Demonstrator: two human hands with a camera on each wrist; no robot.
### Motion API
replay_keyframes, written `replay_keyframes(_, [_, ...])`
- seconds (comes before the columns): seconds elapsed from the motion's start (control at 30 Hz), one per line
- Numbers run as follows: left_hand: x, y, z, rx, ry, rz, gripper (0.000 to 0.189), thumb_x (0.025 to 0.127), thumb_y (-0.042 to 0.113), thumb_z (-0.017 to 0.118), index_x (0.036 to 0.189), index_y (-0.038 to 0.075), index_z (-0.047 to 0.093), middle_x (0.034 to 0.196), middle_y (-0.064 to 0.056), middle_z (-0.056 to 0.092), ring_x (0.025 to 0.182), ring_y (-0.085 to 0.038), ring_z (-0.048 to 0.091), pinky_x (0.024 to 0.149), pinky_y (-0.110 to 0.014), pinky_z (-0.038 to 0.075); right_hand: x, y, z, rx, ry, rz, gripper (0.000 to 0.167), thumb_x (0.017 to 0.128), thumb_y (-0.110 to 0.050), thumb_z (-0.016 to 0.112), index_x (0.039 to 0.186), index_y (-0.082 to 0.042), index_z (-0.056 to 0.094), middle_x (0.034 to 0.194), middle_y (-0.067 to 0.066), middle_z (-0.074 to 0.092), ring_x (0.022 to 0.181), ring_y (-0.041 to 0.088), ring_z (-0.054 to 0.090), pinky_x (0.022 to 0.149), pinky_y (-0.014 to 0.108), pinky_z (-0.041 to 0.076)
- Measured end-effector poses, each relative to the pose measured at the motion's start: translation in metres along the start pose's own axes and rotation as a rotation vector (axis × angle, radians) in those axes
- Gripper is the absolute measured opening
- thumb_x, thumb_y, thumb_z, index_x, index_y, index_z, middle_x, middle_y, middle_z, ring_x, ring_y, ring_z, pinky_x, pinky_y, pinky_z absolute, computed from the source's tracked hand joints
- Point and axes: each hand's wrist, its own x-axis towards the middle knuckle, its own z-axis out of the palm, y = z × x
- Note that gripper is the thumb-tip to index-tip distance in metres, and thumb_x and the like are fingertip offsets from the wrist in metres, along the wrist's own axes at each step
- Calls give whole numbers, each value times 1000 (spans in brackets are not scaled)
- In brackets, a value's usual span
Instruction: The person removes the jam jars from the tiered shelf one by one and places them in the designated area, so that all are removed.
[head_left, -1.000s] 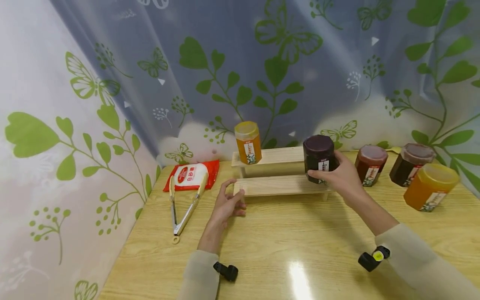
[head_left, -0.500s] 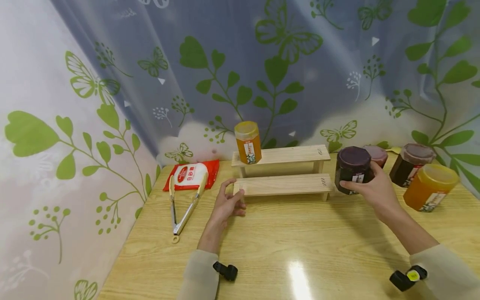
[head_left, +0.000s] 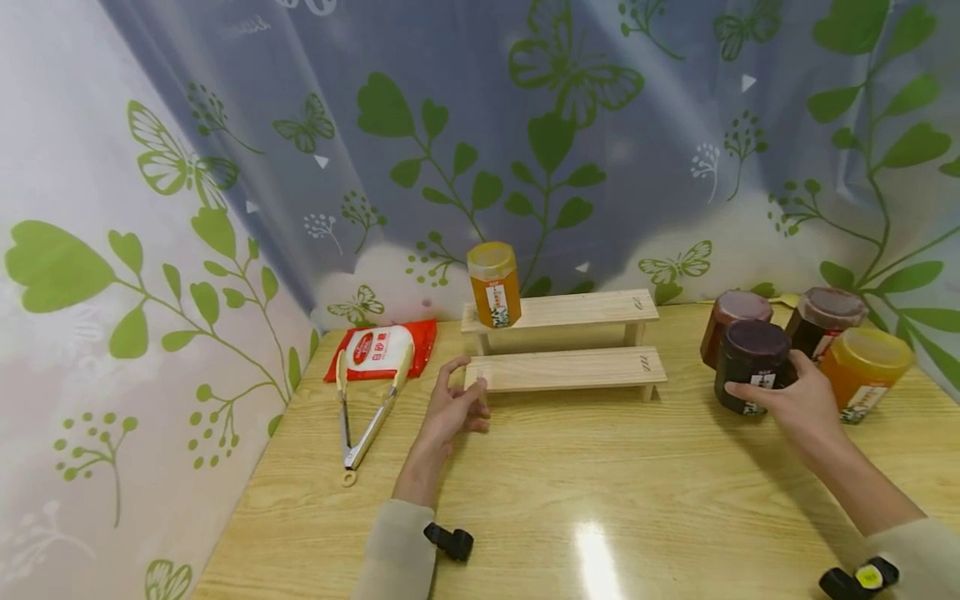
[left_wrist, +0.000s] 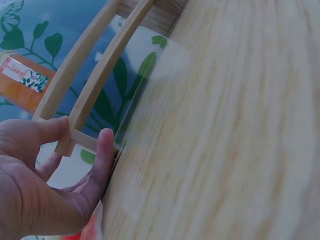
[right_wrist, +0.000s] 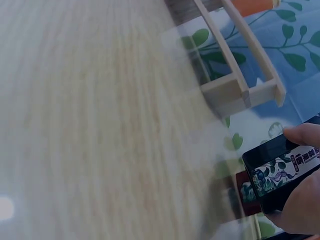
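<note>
My right hand grips a dark purple jam jar with a white label. The jar is upright, in front of a red jam jar that it partly hides. In the right wrist view the thumb and fingers clasp the dark jar, seemingly above the tabletop. My left hand holds the left end of the lower step of a two-step wooden shelf; the left wrist view shows its thumb and fingers about the shelf end. On the upper step's left end stands a yellow-orange jar.
Another dark jar and a yellow-orange jar stand at the right. Metal tongs with cream tips lie at the left, their tips over a red and white packet. A patterned curtain hangs behind the table.
My right hand has carried the dark purple jar off to the right, from the shelf's right end to the group of jars. My left hand has stayed at the shelf's left end.
</note>
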Motion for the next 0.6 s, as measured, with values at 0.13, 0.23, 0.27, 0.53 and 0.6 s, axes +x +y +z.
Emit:
replay_keyframes(0.13, [0,0,0,3,-1,-3,54,103,23,69,151,28,44,105,-18,57,71,-19,68,57,-29,63,0,8,-3,-10,-3,7,93,93,-32,81,157,7,27,152,36,38,137,56,35,105,72,37])
replay_keyframes(0.23, [0,0,0,11,1,-2,54,103,24,69,151,28,44,105,-19,58,72,-20,68,58,-29,63,0,14,-3,-23,-1,9,92,94,-32,80,157,8,27,151,36,39,134,54,38,99,62,44])
replay_keyframes(0.27, [-1,1,0,14,2,-3,54,103,24,69,151,29,44,105,-18,58,72,-20,68,58,-29,63,0,15,-3,-28,3,8,91,94,-31,80,156,8,27,151,35,40,133,52,40,96,54,47])
replay_keyframes(0.53, [0,0,0,16,4,2,55,103,24,69,151,29,44,103,-18,58,72,-20,69,58,-30,63,-1,20,-4,-35,10,3,93,94,-31,80,156,10,25,150,35,40,127,47,43,80,24,42])
replay_keyframes(0.6, [0,0,0,17,4,2,55,103,24,69,151,29,44,102,-18,58,72,-20,69,58,-30,63,-1,20,-5,-30,5,8,94,94,-31,80,156,10,23,151,36,38,129,49,41,90,37,46])
